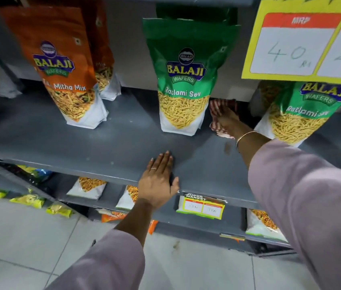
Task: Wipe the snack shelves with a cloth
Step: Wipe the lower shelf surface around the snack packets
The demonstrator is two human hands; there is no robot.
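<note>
Under right hand (pixel 227 117), cloth (pixel 215 107)

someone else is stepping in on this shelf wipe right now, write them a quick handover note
Right hand: reached to the back of the grey shelf, pressing the red-and-white striped cloth down between the two green snack bags.
Left hand: flat on the shelf's front edge, holding nothing.
Orange snack bag stands to the left.
Done: cannot tell how much of the shelf has been wiped; its open front looks clean apart from a small smudge near the right wrist.
Left: around and behind the bags, the smudge, then the lower shelves.
</note>
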